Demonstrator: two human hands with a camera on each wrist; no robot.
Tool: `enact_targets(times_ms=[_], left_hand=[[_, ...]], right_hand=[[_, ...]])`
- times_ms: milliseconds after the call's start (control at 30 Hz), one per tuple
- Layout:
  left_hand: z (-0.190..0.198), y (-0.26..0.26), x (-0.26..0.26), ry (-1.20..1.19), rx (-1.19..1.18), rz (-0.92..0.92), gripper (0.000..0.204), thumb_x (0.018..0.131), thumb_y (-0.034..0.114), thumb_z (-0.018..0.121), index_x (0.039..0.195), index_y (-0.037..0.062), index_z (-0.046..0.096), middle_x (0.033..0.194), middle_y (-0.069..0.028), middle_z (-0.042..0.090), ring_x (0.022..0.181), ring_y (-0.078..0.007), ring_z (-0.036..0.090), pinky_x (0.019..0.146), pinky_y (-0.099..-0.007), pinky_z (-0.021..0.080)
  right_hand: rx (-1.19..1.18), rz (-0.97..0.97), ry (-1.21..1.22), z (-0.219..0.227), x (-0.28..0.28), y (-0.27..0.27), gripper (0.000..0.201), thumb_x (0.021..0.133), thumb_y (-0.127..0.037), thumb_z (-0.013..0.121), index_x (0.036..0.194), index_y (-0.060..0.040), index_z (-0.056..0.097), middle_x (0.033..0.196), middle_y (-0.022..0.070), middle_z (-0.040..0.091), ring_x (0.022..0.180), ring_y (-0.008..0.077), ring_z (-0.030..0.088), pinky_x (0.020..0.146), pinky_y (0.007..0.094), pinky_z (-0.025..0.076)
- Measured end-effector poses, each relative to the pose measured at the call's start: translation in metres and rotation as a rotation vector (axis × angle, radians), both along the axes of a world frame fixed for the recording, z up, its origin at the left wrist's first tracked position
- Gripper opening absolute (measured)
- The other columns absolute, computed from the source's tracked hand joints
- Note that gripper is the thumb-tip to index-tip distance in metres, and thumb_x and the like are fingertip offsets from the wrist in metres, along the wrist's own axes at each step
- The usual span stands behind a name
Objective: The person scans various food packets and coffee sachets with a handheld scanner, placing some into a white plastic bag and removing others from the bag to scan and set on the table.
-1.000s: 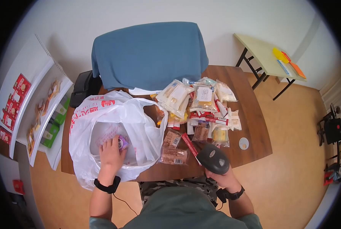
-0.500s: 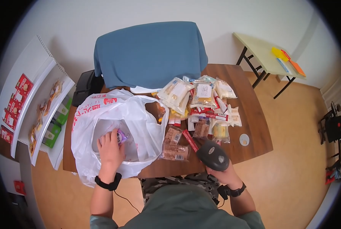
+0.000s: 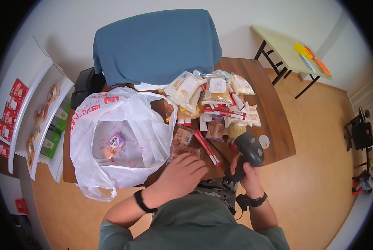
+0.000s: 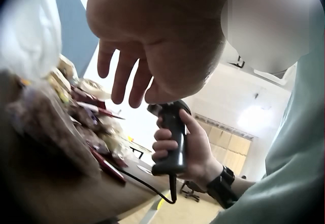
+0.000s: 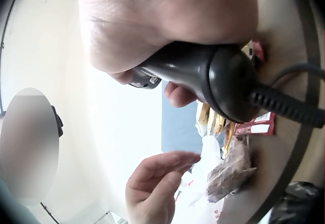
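Note:
My left hand [image 3: 178,177] reaches across the table's front edge with its fingers loosely extended and nothing in them. It partly covers a clear-wrapped brown snack packet [image 3: 179,151]. My right hand [image 3: 251,180] grips a black barcode scanner [image 3: 250,148] by its handle, upright near the front right edge; the left wrist view shows fingers curled round the handle [image 4: 175,155]. Left on the table, a white plastic bag [image 3: 84,162] gapes wide, and a purple-labelled snack packet [image 3: 117,142] lies inside it. A red stick packet [image 3: 206,148] lies between the hands.
A heap of wrapped snacks [image 3: 217,91] covers the middle of the brown table [image 3: 278,129]. Behind stands a blue cloth-covered object [image 3: 157,43], with a black device [image 3: 86,85] at its left. Stocked white shelves [image 3: 38,100] are at far left. The scanner's cable [image 5: 289,102] trails from its handle.
My left hand has let go of the purple packet, left the bag and moved right to the front of the table. The right hand has raised and turned the scanner.

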State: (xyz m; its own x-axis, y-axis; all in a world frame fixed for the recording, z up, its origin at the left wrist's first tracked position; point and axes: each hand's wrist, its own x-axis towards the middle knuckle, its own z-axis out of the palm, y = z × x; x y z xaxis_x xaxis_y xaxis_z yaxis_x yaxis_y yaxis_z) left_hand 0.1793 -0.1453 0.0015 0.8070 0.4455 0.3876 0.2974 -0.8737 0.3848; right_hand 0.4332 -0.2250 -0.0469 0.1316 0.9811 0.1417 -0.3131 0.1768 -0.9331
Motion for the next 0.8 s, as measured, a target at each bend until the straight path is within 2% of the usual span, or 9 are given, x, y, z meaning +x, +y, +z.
enact_targets(times_ms=[200, 333, 500, 567, 600, 667, 700, 733, 800], left_hand=[[-0.046, 0.024, 0.054, 0.350, 0.277, 0.095, 0.033, 0.085, 0.016, 0.060, 0.117, 0.0074, 0.065, 0.127, -0.0093, 0.060, 0.128, -0.0290, 0.051, 0.110, -0.0546, 0.036], [-0.052, 0.038, 0.065, 0.437, 0.341, 0.146, 0.027, 0.084, 0.018, 0.061, 0.108, 0.0071, 0.065, 0.122, -0.0093, 0.060, 0.128, -0.0288, 0.049, 0.113, -0.0618, 0.030], [-0.042, 0.047, 0.062, 0.347, 0.314, 0.124, 0.021, 0.085, 0.016, 0.064, 0.104, 0.0079, 0.063, 0.114, -0.0076, 0.062, 0.118, -0.0249, 0.056, 0.117, -0.0613, 0.026], [-0.023, 0.043, 0.056, 0.121, 0.247, 0.170, 0.022, 0.083, 0.011, 0.068, 0.104, 0.0082, 0.062, 0.103, -0.0064, 0.063, 0.100, -0.0243, 0.063, 0.108, -0.0513, 0.041], [-0.010, 0.038, 0.051, 0.124, 0.252, 0.175, 0.022, 0.083, 0.011, 0.068, 0.104, 0.0082, 0.062, 0.103, -0.0064, 0.063, 0.100, -0.0243, 0.063, 0.108, -0.0513, 0.041], [0.018, 0.027, 0.041, -0.033, 0.159, 0.388, 0.025, 0.081, 0.008, 0.071, 0.105, 0.0084, 0.062, 0.092, -0.0060, 0.063, 0.082, -0.0242, 0.065, 0.081, -0.0405, 0.054], [0.021, 0.026, 0.036, -0.029, 0.163, 0.398, 0.025, 0.081, 0.008, 0.071, 0.105, 0.0084, 0.062, 0.092, -0.0060, 0.063, 0.082, -0.0242, 0.065, 0.081, -0.0405, 0.054], [0.024, 0.025, 0.030, -0.029, 0.159, 0.461, 0.026, 0.081, 0.008, 0.071, 0.105, 0.0081, 0.061, 0.089, -0.0064, 0.063, 0.079, -0.0247, 0.065, 0.070, -0.0397, 0.053], [0.025, 0.023, 0.019, -0.023, 0.159, 0.541, 0.027, 0.081, 0.007, 0.072, 0.106, 0.0077, 0.061, 0.086, -0.0068, 0.062, 0.075, -0.0252, 0.065, 0.060, -0.0389, 0.051]], right_hand=[[-0.001, -0.008, -0.009, -0.010, 0.003, -0.007, 0.046, 0.099, -0.031, 0.061, 0.134, -0.0030, 0.050, 0.091, 0.0104, 0.061, 0.073, 0.0150, 0.059, 0.067, 0.0287, 0.048], [0.025, 0.035, 0.014, -0.011, 0.010, -0.012, 0.042, 0.098, -0.023, 0.060, 0.135, -0.0034, 0.051, 0.094, 0.0112, 0.062, 0.077, 0.0158, 0.060, 0.071, 0.0297, 0.049], [0.019, 0.032, 0.047, -0.013, 0.014, -0.012, 0.045, 0.098, -0.024, 0.060, 0.136, -0.0030, 0.050, 0.094, 0.0109, 0.062, 0.077, 0.0158, 0.060, 0.071, 0.0301, 0.049], [0.053, 0.030, 0.045, -0.012, 0.017, -0.013, 0.045, 0.098, -0.024, 0.060, 0.137, -0.0033, 0.049, 0.094, 0.0109, 0.061, 0.076, 0.0158, 0.060, 0.070, 0.0299, 0.049], [0.083, 0.034, 0.041, -0.012, 0.017, -0.013, 0.045, 0.098, -0.024, 0.059, 0.137, -0.0036, 0.048, 0.094, 0.0109, 0.061, 0.076, 0.0157, 0.059, 0.070, 0.0297, 0.048], [0.076, 0.015, 0.023, -0.010, 0.012, -0.014, 0.046, 0.096, -0.026, 0.064, 0.133, -0.0039, 0.050, 0.089, 0.0097, 0.061, 0.073, 0.0165, 0.059, 0.067, 0.0296, 0.048], [0.065, -0.011, 0.004, -0.008, 0.009, -0.013, 0.046, 0.093, -0.028, 0.068, 0.129, -0.0041, 0.052, 0.084, 0.0085, 0.061, 0.069, 0.0172, 0.060, 0.064, 0.0296, 0.048], [0.066, 0.003, 0.010, -0.005, 0.008, -0.012, 0.046, 0.093, -0.028, 0.068, 0.129, -0.0041, 0.052, 0.084, 0.0085, 0.061, 0.069, 0.0172, 0.060, 0.064, 0.0296, 0.048], [-0.102, 0.174, -0.230, 0.005, 0.008, -0.012, 0.027, 0.086, -0.005, 0.071, 0.112, -0.0011, 0.065, 0.091, 0.0061, 0.067, 0.079, 0.0162, 0.063, 0.075, 0.0318, 0.052]])
